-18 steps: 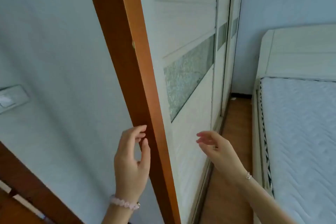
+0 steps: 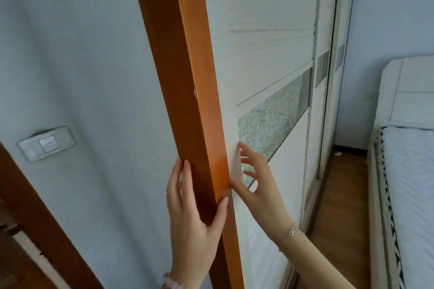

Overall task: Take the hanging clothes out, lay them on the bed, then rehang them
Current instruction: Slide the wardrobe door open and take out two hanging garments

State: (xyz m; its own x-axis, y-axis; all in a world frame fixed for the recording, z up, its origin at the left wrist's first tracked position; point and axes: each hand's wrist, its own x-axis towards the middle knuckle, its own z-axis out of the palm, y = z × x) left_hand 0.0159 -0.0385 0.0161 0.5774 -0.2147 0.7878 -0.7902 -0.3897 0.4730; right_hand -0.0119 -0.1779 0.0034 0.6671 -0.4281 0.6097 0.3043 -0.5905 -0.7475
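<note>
The left hand [image 2: 195,216] clasps the orange wooden post [image 2: 187,91], fingers on its far-left face and thumb laid across the front, which looks like a brace for the body while the other arm works. The right hand [image 2: 256,185] is open, fingers spread and tips on or just off the white wardrobe door [image 2: 270,37] beside the post, holding nothing; the flat placement suits a sideways push on a sliding panel. A frosted glass band [image 2: 274,119] crosses the door just beyond the fingertips. The door is shut, so the hanging clothes are not in view, presumably behind it; the task stands at its opening step. Farther along, a second door panel [image 2: 323,77] runs toward the corner. To the right, across a strip of wood floor [image 2: 338,206], lies the bed [image 2: 413,171], bare and ready to receive garments. A wall switch [image 2: 47,143] sits left of the post.
</note>
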